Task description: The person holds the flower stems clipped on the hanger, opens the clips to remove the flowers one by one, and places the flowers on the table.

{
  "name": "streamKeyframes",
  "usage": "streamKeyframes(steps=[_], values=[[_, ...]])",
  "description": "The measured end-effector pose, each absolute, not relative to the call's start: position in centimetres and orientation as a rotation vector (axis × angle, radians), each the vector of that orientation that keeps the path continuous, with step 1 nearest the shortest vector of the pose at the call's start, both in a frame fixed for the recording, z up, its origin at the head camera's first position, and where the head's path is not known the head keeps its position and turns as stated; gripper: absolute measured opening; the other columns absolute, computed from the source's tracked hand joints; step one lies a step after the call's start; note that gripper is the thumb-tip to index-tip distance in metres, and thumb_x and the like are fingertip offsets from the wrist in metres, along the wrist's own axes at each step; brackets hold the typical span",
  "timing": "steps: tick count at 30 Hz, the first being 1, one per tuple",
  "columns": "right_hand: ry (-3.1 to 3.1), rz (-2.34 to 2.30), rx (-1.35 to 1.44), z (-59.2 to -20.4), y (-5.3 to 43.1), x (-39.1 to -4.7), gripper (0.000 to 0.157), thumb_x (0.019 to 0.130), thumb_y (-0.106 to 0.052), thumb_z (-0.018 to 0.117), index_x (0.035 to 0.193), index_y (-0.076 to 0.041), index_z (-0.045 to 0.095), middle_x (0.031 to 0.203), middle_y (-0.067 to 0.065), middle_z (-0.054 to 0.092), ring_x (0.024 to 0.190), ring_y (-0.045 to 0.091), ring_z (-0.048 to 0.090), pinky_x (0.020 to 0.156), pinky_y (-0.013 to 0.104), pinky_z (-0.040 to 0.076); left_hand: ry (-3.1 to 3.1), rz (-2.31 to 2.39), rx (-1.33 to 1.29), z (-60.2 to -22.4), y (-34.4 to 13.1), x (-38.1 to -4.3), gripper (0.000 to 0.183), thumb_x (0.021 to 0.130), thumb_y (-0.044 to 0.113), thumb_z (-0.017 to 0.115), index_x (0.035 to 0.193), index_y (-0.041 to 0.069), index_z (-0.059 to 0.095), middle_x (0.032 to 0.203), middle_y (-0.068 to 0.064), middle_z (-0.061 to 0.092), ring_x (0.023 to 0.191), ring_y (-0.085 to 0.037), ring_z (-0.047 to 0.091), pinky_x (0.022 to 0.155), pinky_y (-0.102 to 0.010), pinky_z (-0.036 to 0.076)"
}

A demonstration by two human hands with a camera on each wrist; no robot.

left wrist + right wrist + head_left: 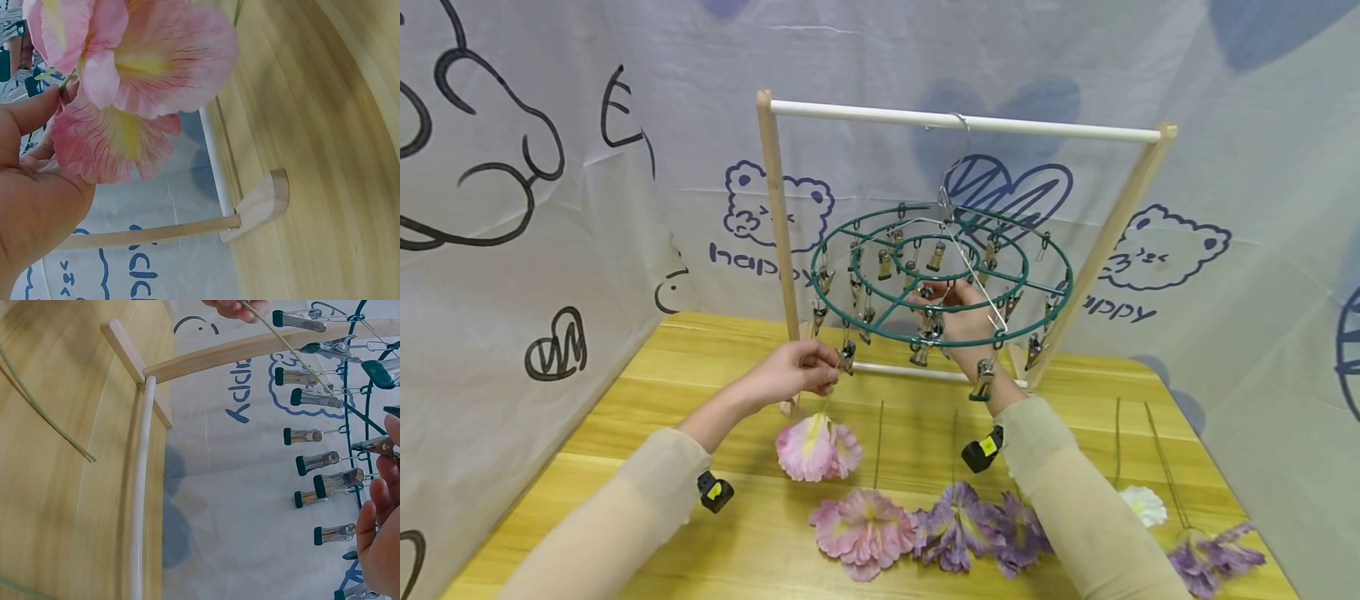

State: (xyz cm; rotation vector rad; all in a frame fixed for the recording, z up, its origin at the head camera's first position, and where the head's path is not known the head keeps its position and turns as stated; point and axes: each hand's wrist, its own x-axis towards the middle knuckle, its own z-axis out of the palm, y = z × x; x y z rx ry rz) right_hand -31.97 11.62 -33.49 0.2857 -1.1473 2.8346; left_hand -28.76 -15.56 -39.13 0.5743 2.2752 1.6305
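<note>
My left hand (pixel 793 369) pinches the thin stem of a pink artificial flower (pixel 816 448), whose bloom hangs head down above the table. In the left wrist view the petals (pixel 175 65) show yellow centres. From the right wrist view, the stem (pixel 287 347) slants up from the left fingertips toward the hanging clips. Below the green round clip hanger (pixel 958 342), my right hand (pixel 964 317) reaches in among the clips. Its fingers and thumb hold one metal clip (pixel 377 445); whether the clip's mouth is spread is hard to tell.
The hanger hooks over the white bar (pixel 865 114) of a wooden rack. More clips (pixel 982 380) dangle around the rings. On the table lie another pink flower (pixel 865 529), purple flowers (pixel 958 525) and a white one (pixel 1144 505), their stems pointing toward the rack.
</note>
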Motion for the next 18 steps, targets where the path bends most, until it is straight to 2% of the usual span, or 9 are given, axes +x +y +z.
streamKeyframes(steps=[1,5,6,7,8,11,13,16,18], values=[[-1.135,2.858,0.287,-33.5,11.7,-32.0,0.048,0.110,0.002,0.036,0.071,-0.003,0.063,0.089,0.012,0.073,0.084,0.024,0.063,0.091,0.052,0.061,2.279,1.616,0.573,-39.1,-15.7,-28.6,0.028,0.103,0.004,0.062,0.124,-0.013,0.058,0.103,-0.018,0.070,0.095,-0.034,0.071,0.092,-0.046,0.062],[-1.156,2.845,0.293,-33.4,11.6,-32.0,0.052,0.110,0.002,0.031,0.072,-0.005,0.066,0.084,0.010,0.076,0.078,0.023,0.066,0.105,0.065,0.049,2.294,1.553,0.584,-39.4,-16.4,-28.4,0.026,0.103,0.005,0.062,0.123,-0.012,0.060,0.101,-0.017,0.070,0.093,-0.034,0.071,0.093,-0.053,0.060],[-1.140,2.854,0.303,-33.4,11.6,-32.0,0.054,0.110,0.003,0.029,0.072,-0.005,0.066,0.083,0.010,0.076,0.077,0.023,0.066,0.109,0.069,0.042,2.296,1.538,0.585,-39.4,-16.5,-28.3,0.026,0.103,0.005,0.062,0.123,-0.012,0.060,0.101,-0.019,0.069,0.091,-0.032,0.071,0.092,-0.050,0.061],[-1.155,2.837,0.326,-33.3,11.6,-31.9,0.055,0.110,0.003,0.028,0.072,-0.005,0.067,0.082,0.009,0.076,0.076,0.022,0.067,0.111,0.069,0.040,2.300,1.522,0.587,-39.5,-16.7,-28.3,0.025,0.103,0.004,0.062,0.122,-0.011,0.061,0.101,-0.020,0.069,0.091,-0.031,0.071,0.089,-0.047,0.062],[-1.175,2.815,0.346,-33.3,11.5,-31.9,0.056,0.110,0.004,0.027,0.073,-0.005,0.068,0.081,0.008,0.076,0.075,0.021,0.066,0.105,0.067,0.048,2.305,1.505,0.592,-39.7,-16.8,-28.2,0.025,0.102,0.005,0.062,0.122,-0.011,0.061,0.101,-0.021,0.069,0.090,-0.032,0.071,0.087,-0.045,0.063],[-1.033,2.930,0.364,-33.2,11.6,-31.8,0.059,0.111,0.002,0.023,0.073,-0.002,0.068,0.081,0.012,0.076,0.077,0.024,0.067,0.094,0.059,0.059,2.302,1.471,0.603,-40.0,-17.2,-28.0,0.025,0.102,0.005,0.063,0.120,-0.011,0.061,0.101,-0.023,0.068,0.089,-0.034,0.071,0.083,-0.040,0.063],[-0.955,2.991,0.357,-33.1,11.6,-31.8,0.059,0.111,0.001,0.022,0.073,0.000,0.067,0.080,0.014,0.075,0.078,0.026,0.068,0.098,0.058,0.057,2.301,1.447,0.605,-40.2,-17.4,-27.8,0.023,0.102,0.005,0.062,0.119,-0.010,0.062,0.100,-0.022,0.068,0.088,-0.032,0.070,0.082,-0.041,0.063],[-0.921,3.008,0.327,-33.0,11.5,-31.8,0.058,0.111,0.002,0.023,0.071,0.000,0.065,0.080,0.016,0.074,0.078,0.027,0.069,0.116,0.069,0.033,2.278,1.435,0.592,-40.4,-17.7,-27.5,0.021,0.102,0.004,0.061,0.118,-0.010,0.061,0.099,-0.021,0.068,0.087,-0.028,0.069,0.087,-0.046,0.063],[-0.940,2.991,0.316,-33.0,11.5,-31.8,0.057,0.111,0.002,0.025,0.072,0.000,0.066,0.079,0.016,0.074,0.078,0.027,0.069,0.120,0.070,0.014,2.279,1.418,0.584,-40.5,-17.9,-27.2,0.020,0.102,0.003,0.061,0.117,-0.010,0.061,0.099,-0.019,0.068,0.086,-0.025,0.070,0.087,-0.046,0.063]])
